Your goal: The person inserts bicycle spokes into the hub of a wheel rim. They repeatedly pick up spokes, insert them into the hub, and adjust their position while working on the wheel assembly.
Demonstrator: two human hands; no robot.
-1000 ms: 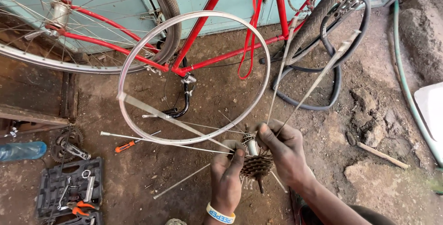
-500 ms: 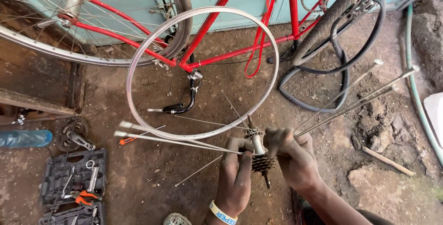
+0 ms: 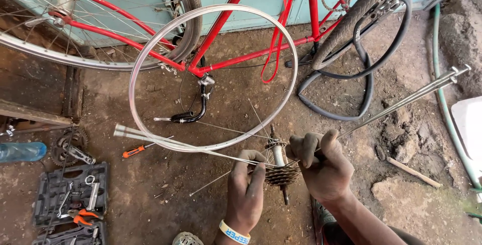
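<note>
A bicycle wheel hub [image 3: 279, 160] with a stack of rusty sprockets stands upright between my hands, low in the middle of the view. My left hand [image 3: 246, 191] pinches thin steel spokes [image 3: 165, 139] that run out to the left. My right hand [image 3: 321, 164] grips the hub's right side, closed on a bundle of spokes [image 3: 411, 93] that reaches up to the right. A bare silver wheel rim [image 3: 215, 77] leans behind the hub, against a red bicycle frame [image 3: 236, 24].
A black tyre and inner tube [image 3: 362, 72] lie at the right. An open black tool case [image 3: 70, 200], an orange screwdriver [image 3: 134, 151], a chainring [image 3: 70, 144] and a blue bottle [image 3: 20, 151] sit on the dirt floor at left. A green hose [image 3: 447, 114] runs along the right edge.
The spokes in my right hand have swung further down toward the right. My hands have shifted on the hub, and the left spokes now lie lower across the rim.
</note>
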